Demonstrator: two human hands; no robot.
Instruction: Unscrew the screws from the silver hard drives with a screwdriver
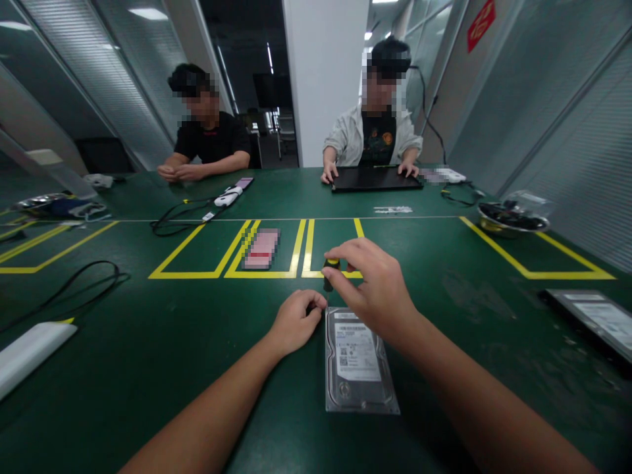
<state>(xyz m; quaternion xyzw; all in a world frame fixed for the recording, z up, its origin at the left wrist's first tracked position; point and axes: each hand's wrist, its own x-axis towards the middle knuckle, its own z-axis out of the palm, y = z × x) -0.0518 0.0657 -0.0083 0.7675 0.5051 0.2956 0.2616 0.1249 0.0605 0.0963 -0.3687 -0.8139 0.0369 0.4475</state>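
A silver hard drive with a white label lies flat on the green table in front of me. My right hand grips a small screwdriver with a black and yellow handle, thumb and fingers around its top. The screwdriver stands upright over the drive's far left corner. My left hand is beside that same corner, fingers curled and pinched close to the screwdriver's shaft. Whatever lies between those fingertips, if anything, is too small to make out.
A second hard drive lies at the right. Farther back are a metal bowl of dark items, a power strip and yellow tape outlines. Left is a white device. Across sit two people, one holding a black panel.
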